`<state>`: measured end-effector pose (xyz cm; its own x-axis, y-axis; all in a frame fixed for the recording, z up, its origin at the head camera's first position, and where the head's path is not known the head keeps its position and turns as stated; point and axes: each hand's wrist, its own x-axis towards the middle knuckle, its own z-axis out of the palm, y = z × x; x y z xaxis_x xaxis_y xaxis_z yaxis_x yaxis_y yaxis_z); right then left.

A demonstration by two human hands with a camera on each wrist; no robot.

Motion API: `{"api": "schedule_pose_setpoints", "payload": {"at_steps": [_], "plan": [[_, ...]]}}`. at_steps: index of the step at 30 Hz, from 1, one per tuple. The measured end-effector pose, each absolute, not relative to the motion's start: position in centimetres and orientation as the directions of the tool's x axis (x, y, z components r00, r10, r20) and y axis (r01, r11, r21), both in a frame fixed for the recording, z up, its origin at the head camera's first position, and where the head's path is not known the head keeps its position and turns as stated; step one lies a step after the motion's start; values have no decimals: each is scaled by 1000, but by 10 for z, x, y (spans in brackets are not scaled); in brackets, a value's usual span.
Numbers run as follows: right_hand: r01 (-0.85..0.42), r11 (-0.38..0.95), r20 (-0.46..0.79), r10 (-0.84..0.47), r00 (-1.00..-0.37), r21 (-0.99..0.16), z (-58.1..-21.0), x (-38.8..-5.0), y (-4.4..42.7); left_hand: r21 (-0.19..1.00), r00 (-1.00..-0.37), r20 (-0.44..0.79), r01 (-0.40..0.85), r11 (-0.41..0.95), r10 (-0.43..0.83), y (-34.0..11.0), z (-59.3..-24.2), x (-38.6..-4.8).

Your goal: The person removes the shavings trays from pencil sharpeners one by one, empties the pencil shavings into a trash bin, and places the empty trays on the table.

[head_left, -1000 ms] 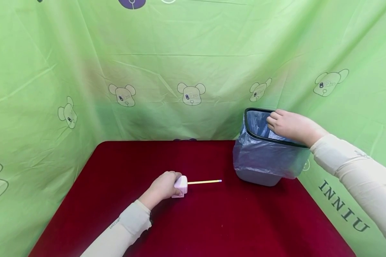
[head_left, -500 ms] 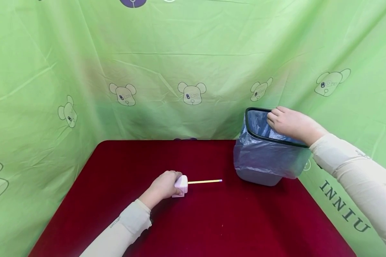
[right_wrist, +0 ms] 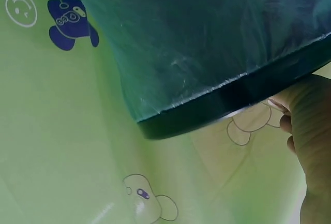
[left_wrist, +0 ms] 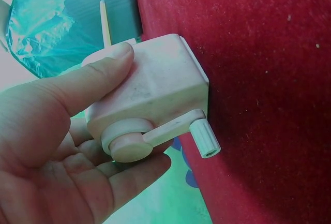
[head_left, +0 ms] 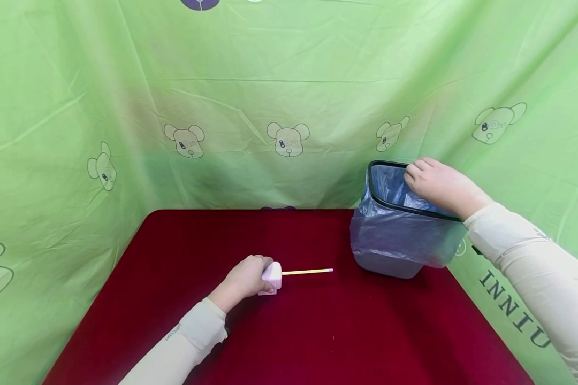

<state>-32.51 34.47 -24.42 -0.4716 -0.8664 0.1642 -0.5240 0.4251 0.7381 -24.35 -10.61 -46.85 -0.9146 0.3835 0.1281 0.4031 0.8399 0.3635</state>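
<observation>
I see the left hand (head_left: 244, 278) grasping the sharpener (left_wrist: 155, 74) over the table (head_left: 347, 342), thumb opposite fingers, presumably to steady it, with the pencil (head_left: 308, 271) jutting from it toward the bin (head_left: 387, 267). The right hand (head_left: 440, 183) hangs over the bin's mouth, fingers bent; whether they pinch anything, I can't tell.

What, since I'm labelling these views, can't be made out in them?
Left end of the pencil: head view, hidden by the sharpener.
Bottom inside the bin: head view, hidden behind its near side.
Whether the right hand holds anything: head view, its own back hides the underside; right wrist view, cut off by the right edge.
Left sleeve print: head view, too small to read.
</observation>
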Motion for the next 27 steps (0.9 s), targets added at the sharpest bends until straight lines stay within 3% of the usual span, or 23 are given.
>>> {"api": "schedule_pose_setpoints", "payload": {"at_steps": [13,22,27], "plan": [[-514,597,260,-770,-583,616,-250,-322,352,365,-916,122,400,840,383,-106,-466,-242],[-521,663,336,-736,-588,538,-251,-321,356,362,-917,116,397,843,382,-106,-467,-243],[-530,718,359,-690,-628,452,-252,-322,356,366,-916,117,398,841,383,-106,-468,-243]]}}
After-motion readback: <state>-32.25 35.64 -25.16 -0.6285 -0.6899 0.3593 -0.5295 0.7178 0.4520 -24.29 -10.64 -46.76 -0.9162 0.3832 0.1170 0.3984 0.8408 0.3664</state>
